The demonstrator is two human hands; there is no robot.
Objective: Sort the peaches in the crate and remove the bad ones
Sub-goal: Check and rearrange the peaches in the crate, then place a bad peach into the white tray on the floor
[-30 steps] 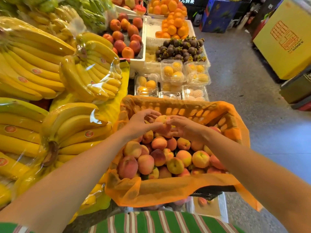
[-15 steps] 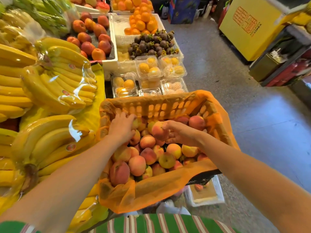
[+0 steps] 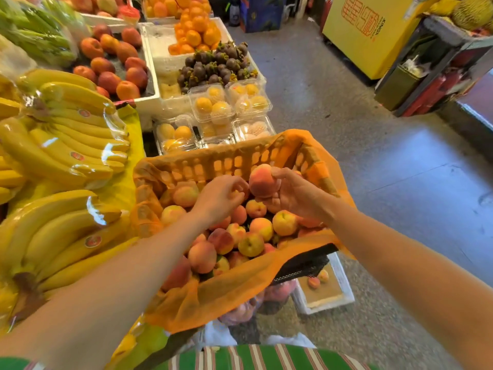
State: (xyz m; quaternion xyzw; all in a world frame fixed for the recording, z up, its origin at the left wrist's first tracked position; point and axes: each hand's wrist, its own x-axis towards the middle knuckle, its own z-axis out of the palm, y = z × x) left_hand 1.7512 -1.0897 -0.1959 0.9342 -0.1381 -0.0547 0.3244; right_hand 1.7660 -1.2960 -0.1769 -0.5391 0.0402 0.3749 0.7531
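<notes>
head | my right hand [image 3: 296, 194] is holding a peach [image 3: 262, 180] above the crate [image 3: 226, 161] far edge | left hand [image 3: 221, 194] is hovering half-curled, empty | soft, bruisable: I'm cupping it, not pinching

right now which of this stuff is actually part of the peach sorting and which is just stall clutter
Part of the job:
- crate lined with orange netting, holding the peaches
- peach lifted in the right hand
- left hand, reaching in among the fruit

Just lying about:
- bananas
- mangosteens
- oranges
- clear fruit punnets
- yellow box
</notes>
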